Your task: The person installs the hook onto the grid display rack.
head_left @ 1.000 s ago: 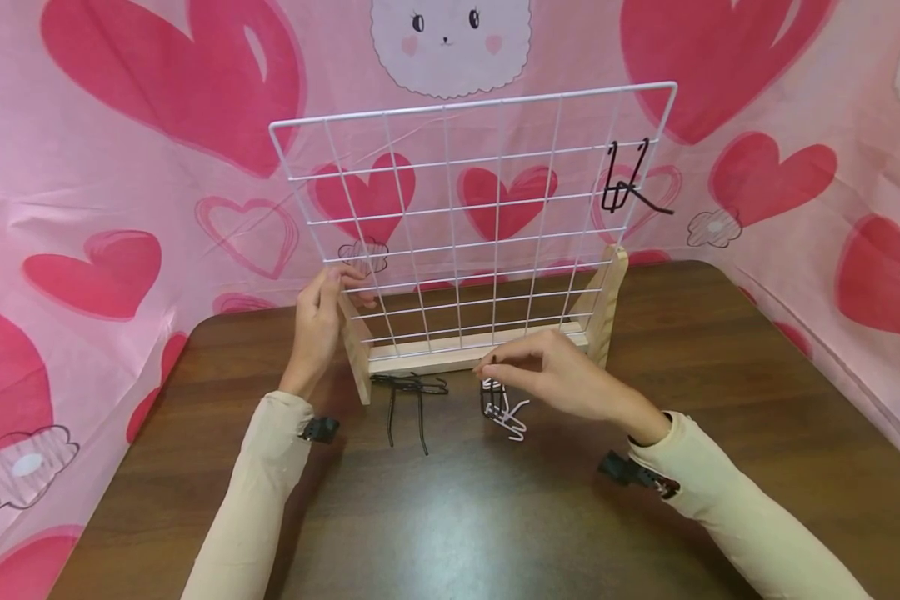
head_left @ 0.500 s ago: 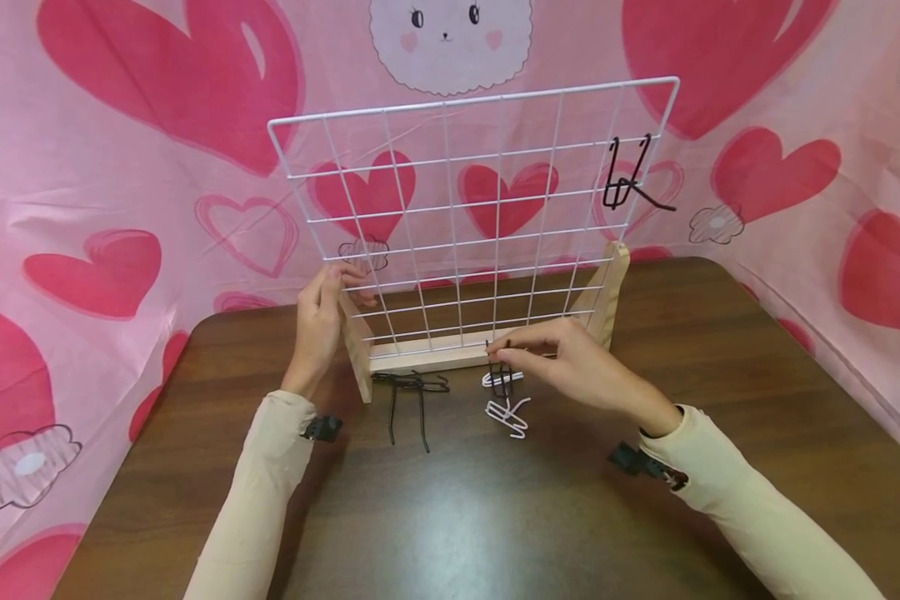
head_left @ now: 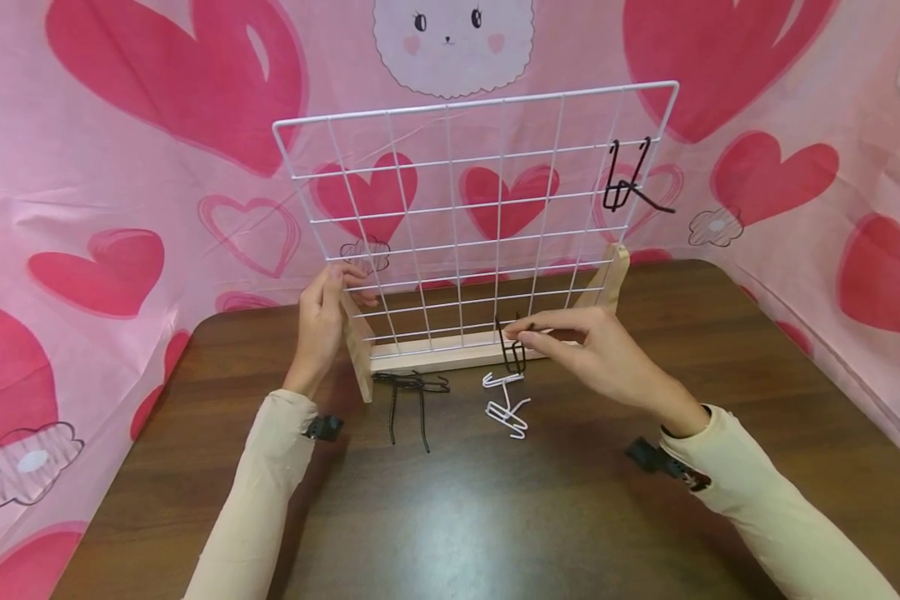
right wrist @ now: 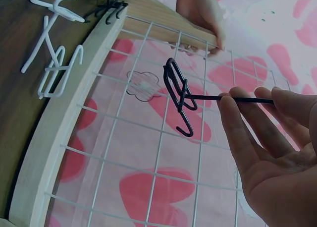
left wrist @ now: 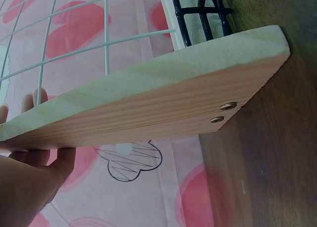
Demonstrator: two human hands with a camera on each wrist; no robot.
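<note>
My right hand [head_left: 603, 354] pinches the straight prong of a black wire hook [right wrist: 189, 95] between thumb and fingers. In the right wrist view this hook's double-bent frame points away from the hand, in front of the grid. My left hand [head_left: 321, 312] grips the left wooden side panel [left wrist: 148, 103] of the rack, with fingers on both faces of the panel. The white wire grid [head_left: 450, 206] stands tilted in this wooden stand. One black hook [head_left: 621, 185] hangs near the grid's upper right corner.
White wire hooks [head_left: 504, 380] lie on the brown table [head_left: 450, 517] in front of the base bar [head_left: 435, 353]. Left of them are black wire hooks [head_left: 412, 383] in a tangle, their long prongs toward me. A pink heart-patterned cloth [head_left: 120, 208] hangs behind the table.
My right hand has raised the black hook from beside the white hooks and shifted it up and right, toward the base bar. The left hand stays on the side panel.
</note>
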